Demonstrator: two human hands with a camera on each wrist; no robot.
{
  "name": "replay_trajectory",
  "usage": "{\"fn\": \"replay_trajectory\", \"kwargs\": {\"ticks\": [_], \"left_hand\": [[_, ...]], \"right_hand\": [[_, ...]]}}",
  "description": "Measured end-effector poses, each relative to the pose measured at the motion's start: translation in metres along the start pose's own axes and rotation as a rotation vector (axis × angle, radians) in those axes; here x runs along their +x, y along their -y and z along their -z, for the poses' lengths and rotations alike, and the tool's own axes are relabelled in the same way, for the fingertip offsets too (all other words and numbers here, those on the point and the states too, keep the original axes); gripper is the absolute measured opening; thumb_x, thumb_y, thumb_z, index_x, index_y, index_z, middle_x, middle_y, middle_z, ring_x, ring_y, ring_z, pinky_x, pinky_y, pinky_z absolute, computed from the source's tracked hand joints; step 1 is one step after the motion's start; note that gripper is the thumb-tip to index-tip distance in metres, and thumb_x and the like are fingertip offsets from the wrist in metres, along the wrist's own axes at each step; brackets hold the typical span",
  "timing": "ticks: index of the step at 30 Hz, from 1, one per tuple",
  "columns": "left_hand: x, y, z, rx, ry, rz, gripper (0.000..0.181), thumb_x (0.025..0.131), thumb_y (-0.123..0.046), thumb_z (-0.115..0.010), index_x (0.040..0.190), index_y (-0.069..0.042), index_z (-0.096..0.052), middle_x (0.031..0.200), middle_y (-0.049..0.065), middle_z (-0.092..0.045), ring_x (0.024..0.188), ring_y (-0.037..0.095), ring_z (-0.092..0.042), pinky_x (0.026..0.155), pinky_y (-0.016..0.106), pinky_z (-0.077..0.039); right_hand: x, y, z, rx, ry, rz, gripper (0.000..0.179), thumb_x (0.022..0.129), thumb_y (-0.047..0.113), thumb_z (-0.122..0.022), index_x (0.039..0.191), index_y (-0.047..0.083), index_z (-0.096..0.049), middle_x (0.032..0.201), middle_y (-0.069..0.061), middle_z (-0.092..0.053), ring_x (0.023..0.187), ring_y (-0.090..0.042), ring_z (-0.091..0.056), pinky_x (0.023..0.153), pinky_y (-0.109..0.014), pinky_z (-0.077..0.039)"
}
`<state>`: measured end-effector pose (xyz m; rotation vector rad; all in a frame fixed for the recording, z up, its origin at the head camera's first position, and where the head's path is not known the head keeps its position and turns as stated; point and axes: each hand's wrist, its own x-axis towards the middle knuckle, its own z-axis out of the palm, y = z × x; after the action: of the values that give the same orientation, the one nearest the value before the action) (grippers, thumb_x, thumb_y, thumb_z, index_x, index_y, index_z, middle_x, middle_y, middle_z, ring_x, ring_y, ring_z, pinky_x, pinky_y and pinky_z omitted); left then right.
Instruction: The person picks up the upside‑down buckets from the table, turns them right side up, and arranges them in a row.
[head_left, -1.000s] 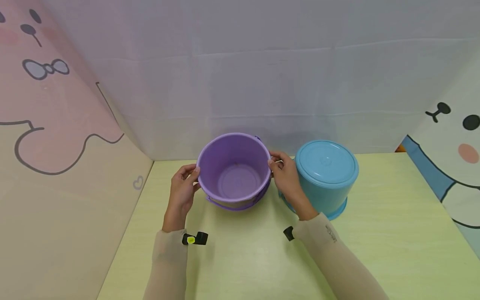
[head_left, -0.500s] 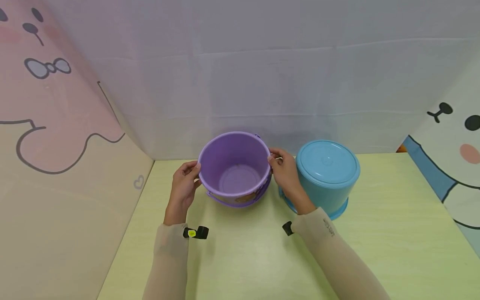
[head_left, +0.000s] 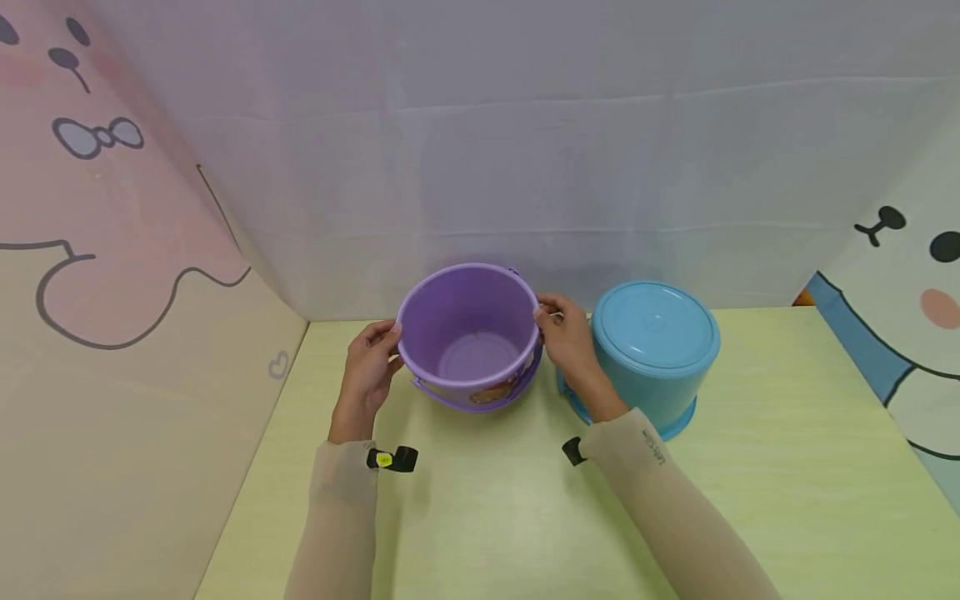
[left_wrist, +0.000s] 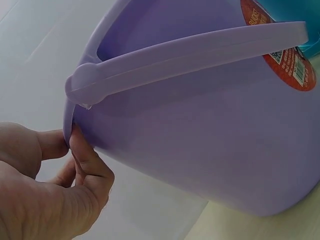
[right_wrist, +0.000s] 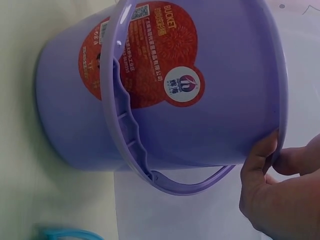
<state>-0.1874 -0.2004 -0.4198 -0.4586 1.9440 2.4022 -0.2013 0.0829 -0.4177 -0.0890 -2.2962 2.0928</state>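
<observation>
A purple plastic bucket point(head_left: 474, 357) stands upright on the table with its mouth facing up. My left hand point(head_left: 364, 368) pinches its rim on the left side, thumb inside and fingers outside. On the opposite side, the rim is pinched by my right hand point(head_left: 567, 340). The bucket's handle point(left_wrist: 200, 52) hangs down along its outer wall. A red label point(right_wrist: 167, 52) shows on that wall in the right wrist view. Just right of my right hand sits a light blue bucket point(head_left: 655, 329), upside down with its base on top.
The pale yellow-green table point(head_left: 480, 508) carries both buckets. Behind it hangs a white cloth backdrop point(head_left: 525, 183). Printed cartoon panels rise at the left point(head_left: 135, 333) and right point(head_left: 907, 333) edges.
Both hands have shifted slightly away from me, still gripping the purple bucket's rim. The bucket has turned or tilted a little, bringing its label into view at the front. The blue bucket stays put.
</observation>
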Motion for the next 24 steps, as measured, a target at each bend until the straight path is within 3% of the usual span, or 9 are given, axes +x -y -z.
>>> {"fn": "replay_trajectory", "kwargs": {"ticks": [11, 24], "left_hand": [[0.0078, 0.0012, -0.0001, 0.014, 0.017, 0.026, 0.026, 0.11, -0.012, -0.057, 0.132, 0.002, -0.054, 0.1, -0.003, -0.06, 0.082, 0.007, -0.06, 0.07, 0.015, -0.051], [0.0089, 0.0004, -0.0037, -0.012, 0.013, 0.038, 0.019, 0.11, -0.013, -0.057, 0.126, -0.002, -0.057, 0.104, -0.001, -0.058, 0.085, 0.008, -0.059, 0.071, 0.017, -0.051]], "right_hand": [[0.0049, -0.001, 0.0009, 0.023, 0.011, -0.023, 0.037, 0.109, 0.002, -0.051, 0.144, -0.01, -0.055, 0.112, -0.013, -0.054, 0.078, -0.005, -0.055, 0.069, -0.02, -0.054], [0.0071, 0.0, 0.0021, 0.025, 0.007, -0.027, 0.036, 0.109, 0.002, -0.053, 0.143, -0.009, -0.056, 0.11, -0.012, -0.055, 0.075, -0.005, -0.055, 0.067, -0.02, -0.053]]}}
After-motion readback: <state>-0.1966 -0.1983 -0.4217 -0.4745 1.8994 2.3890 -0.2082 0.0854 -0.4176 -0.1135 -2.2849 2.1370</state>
